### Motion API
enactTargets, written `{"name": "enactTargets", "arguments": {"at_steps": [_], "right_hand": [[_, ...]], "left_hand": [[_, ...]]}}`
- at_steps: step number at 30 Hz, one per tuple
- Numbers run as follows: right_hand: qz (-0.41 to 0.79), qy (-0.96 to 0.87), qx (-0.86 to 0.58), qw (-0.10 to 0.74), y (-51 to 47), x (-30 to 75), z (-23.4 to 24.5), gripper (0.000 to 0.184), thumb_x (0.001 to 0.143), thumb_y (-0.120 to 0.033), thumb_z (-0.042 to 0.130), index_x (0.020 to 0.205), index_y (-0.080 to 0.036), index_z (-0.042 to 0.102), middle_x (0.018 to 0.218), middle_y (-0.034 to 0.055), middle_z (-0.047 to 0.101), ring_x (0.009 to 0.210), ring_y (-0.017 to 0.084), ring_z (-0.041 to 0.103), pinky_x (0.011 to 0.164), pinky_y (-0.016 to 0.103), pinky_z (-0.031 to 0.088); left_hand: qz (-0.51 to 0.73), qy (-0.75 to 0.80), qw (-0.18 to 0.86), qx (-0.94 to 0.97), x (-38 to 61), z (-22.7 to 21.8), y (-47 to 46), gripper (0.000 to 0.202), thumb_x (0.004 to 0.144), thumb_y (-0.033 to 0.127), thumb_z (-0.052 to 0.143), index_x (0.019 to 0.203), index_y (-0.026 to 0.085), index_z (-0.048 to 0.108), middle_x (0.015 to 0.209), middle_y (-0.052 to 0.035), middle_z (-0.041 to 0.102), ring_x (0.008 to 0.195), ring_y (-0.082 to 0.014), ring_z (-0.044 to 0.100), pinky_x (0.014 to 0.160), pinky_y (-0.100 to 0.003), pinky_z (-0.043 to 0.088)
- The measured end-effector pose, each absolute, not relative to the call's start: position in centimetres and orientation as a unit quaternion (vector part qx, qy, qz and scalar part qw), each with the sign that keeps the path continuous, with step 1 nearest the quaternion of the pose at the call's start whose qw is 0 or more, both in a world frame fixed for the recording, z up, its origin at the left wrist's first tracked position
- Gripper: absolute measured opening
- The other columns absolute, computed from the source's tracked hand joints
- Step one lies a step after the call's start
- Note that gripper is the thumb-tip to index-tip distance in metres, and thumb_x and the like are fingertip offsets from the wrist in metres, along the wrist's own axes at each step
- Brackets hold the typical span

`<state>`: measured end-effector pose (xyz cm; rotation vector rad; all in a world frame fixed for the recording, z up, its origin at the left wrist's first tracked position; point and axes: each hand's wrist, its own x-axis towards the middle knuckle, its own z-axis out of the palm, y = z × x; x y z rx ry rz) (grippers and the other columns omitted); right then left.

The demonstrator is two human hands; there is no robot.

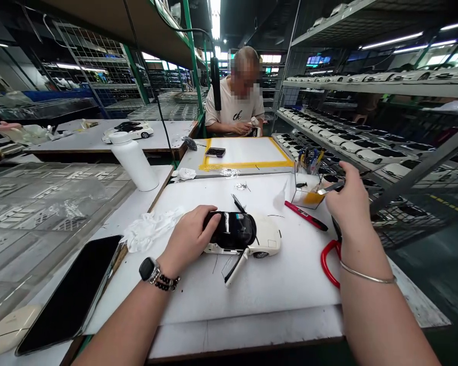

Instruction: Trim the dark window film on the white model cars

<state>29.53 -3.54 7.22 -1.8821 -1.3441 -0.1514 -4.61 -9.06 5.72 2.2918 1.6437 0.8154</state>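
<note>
White foam sheet [183, 300] fills the near part of my view. On it, the white model car [265, 239] with its black roof lies crosswise, long axis running left to right, touching my left hand [187, 234], the nearer of the two. That hand is closed over the roof, fingers curled firmly around it. What looks like a loose car door [232, 264] rests against the car's near side. My right hand [349, 203], off to the car's right, is clenched on a slim metal tool [330, 187], beyond red-handled pliers [328, 262] and a red marker [305, 215]. Further out I can see a clear pen cup [307, 190], a yellow-taped mat [244, 155], a co-worker [234, 99] and shelves of model cars [366, 147].
</note>
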Motion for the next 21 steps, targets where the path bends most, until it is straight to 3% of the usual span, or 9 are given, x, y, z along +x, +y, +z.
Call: {"name": "enactTargets", "arguments": {"at_steps": [4,10,16,19,21], "right_hand": [[-0.038,-0.565,-0.746,0.351,-2.6,29.3,6.6,0.052,0.078,-0.025,0.051,0.13,-0.028,0.048,0.111,0.0087,0.062,0.1,0.03,0.058,0.087,0.046,0.042],[-0.136,-0.505,-0.727,0.445,-1.7,28.8,6.0,0.026,0.077,-0.027,0.05,0.1,-0.021,0.061,0.084,0.0047,0.066,0.08,0.021,0.057,0.093,0.045,0.033],[-0.161,-0.481,-0.713,0.485,-2.1,29.0,6.0,0.021,0.077,-0.03,0.052,0.093,-0.02,0.062,0.083,0.0063,0.064,0.08,0.021,0.054,0.089,0.045,0.03],[-0.234,-0.445,-0.666,0.55,-3.2,29.2,7.0,0.021,0.076,-0.028,0.059,0.093,-0.019,0.064,0.085,0.0073,0.065,0.084,0.024,0.057,0.089,0.051,0.031],[-0.278,-0.419,-0.575,0.645,-4.3,28.7,8.0,0.022,0.072,-0.022,0.064,0.094,-0.016,0.064,0.089,0.0085,0.064,0.085,0.026,0.06,0.085,0.051,0.038]], "left_hand": [[0.273,0.557,0.109,0.777,-4.6,5.5,-8.9,0.042,0.094,0.048,0.03,0.109,0.019,0.056,0.108,-0.0054,0.063,0.099,-0.0206,0.057,0.089,-0.038,0.044],[0.267,0.556,0.103,0.78,-4.7,5.3,-8.9,0.04,0.094,0.047,0.031,0.107,0.019,0.055,0.107,-0.0043,0.062,0.098,-0.0199,0.056,0.088,-0.038,0.043],[0.265,0.554,0.095,0.784,-4.5,5.6,-9.0,0.038,0.094,0.046,0.031,0.106,0.019,0.055,0.104,-0.004,0.063,0.095,-0.0195,0.057,0.085,-0.037,0.043],[0.269,0.554,0.092,0.782,-4.4,5.7,-9.2,0.037,0.094,0.045,0.031,0.106,0.019,0.055,0.103,-0.0036,0.063,0.094,-0.0192,0.057,0.084,-0.036,0.043],[0.273,0.554,0.09,0.782,-4.4,5.8,-9.2,0.037,0.094,0.044,0.031,0.105,0.019,0.055,0.102,-0.0035,0.063,0.094,-0.019,0.057,0.084,-0.035,0.043]]}}
